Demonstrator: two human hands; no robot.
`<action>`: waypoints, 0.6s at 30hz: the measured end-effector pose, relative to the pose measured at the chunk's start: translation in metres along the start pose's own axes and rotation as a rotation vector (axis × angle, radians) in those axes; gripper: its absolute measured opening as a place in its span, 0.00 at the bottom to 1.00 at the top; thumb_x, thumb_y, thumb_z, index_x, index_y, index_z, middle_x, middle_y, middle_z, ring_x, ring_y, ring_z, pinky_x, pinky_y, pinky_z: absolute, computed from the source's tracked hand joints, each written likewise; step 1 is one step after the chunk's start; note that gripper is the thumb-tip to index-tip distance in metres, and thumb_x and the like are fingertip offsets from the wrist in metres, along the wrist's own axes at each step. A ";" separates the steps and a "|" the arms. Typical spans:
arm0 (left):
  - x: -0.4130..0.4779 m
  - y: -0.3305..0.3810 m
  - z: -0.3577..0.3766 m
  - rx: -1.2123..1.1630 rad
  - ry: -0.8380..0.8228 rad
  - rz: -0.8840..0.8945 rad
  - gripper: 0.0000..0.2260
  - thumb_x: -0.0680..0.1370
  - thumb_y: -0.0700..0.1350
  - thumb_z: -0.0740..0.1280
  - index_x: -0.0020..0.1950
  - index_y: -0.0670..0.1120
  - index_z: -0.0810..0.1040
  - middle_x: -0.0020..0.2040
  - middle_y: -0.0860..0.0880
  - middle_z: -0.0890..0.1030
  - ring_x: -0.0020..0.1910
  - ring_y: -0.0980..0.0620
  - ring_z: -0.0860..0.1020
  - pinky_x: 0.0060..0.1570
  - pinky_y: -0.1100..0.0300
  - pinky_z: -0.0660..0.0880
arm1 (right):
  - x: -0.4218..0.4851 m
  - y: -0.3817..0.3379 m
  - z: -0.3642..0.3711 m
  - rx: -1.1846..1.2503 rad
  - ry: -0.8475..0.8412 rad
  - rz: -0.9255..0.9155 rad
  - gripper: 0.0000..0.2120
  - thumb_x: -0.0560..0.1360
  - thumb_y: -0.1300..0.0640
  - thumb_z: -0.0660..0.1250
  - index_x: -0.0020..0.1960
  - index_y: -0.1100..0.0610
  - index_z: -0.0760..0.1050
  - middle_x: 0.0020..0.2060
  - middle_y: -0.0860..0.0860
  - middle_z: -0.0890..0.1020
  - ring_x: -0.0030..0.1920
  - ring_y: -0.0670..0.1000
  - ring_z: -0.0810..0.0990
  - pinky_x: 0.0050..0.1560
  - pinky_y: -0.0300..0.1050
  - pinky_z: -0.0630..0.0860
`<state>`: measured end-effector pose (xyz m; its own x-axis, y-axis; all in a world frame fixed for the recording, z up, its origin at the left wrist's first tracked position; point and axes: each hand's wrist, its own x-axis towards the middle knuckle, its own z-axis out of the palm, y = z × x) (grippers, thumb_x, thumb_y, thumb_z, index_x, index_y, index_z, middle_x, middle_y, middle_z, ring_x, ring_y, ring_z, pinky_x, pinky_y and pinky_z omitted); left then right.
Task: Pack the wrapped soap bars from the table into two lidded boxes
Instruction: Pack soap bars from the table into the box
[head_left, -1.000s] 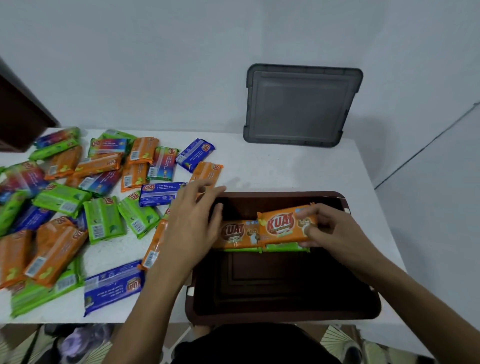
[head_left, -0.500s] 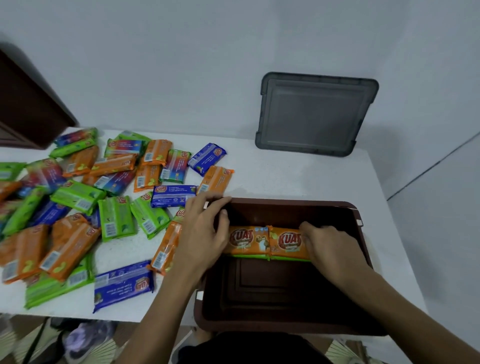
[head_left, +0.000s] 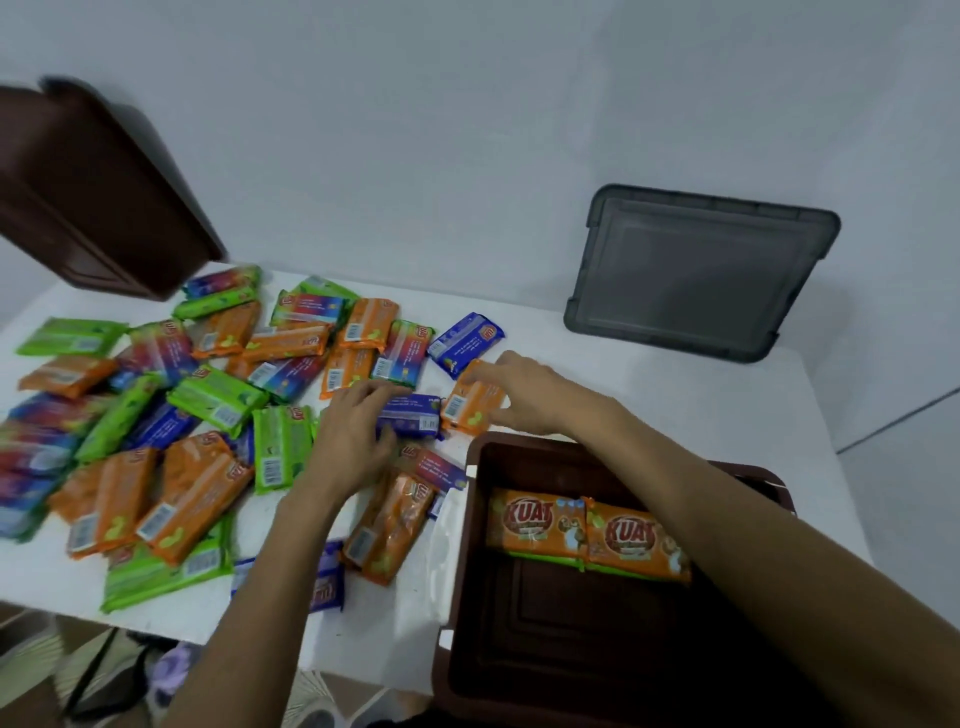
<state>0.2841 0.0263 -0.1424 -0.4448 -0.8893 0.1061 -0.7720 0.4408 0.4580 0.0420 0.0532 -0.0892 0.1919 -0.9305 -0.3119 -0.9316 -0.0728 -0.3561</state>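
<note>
While the left hand (head_left: 353, 436) pinches a blue wrapped soap bar (head_left: 414, 415), the right hand (head_left: 530, 395) grips an orange wrapped soap bar (head_left: 469, 406).

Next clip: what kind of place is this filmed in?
Probably a plain room used for hand packing: a white table against a bare wall, loose wrapped soap bars, a brown box and a grey lid.
</note>
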 end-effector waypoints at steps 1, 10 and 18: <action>0.004 -0.009 -0.003 0.038 -0.079 -0.017 0.22 0.72 0.39 0.66 0.66 0.50 0.74 0.67 0.47 0.73 0.66 0.43 0.69 0.65 0.45 0.68 | 0.013 0.001 0.002 -0.035 -0.087 0.005 0.29 0.75 0.51 0.68 0.73 0.43 0.63 0.64 0.57 0.69 0.62 0.58 0.73 0.61 0.54 0.72; 0.018 -0.039 -0.009 0.058 -0.355 0.061 0.22 0.75 0.38 0.66 0.68 0.52 0.70 0.73 0.48 0.67 0.72 0.47 0.65 0.67 0.50 0.66 | 0.056 -0.002 0.010 -0.175 -0.293 0.025 0.33 0.70 0.46 0.74 0.71 0.40 0.64 0.66 0.55 0.63 0.61 0.56 0.71 0.60 0.52 0.73; 0.017 -0.033 -0.008 -0.096 -0.007 0.066 0.09 0.84 0.44 0.54 0.63 0.51 0.68 0.58 0.41 0.79 0.48 0.44 0.79 0.38 0.54 0.78 | 0.037 0.022 0.005 -0.056 -0.077 -0.020 0.22 0.73 0.54 0.69 0.63 0.49 0.64 0.58 0.53 0.70 0.48 0.53 0.73 0.42 0.46 0.69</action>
<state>0.3057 -0.0041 -0.1483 -0.4966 -0.8577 0.1332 -0.6942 0.4846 0.5323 0.0297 0.0194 -0.1130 0.2320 -0.8984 -0.3728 -0.9428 -0.1134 -0.3135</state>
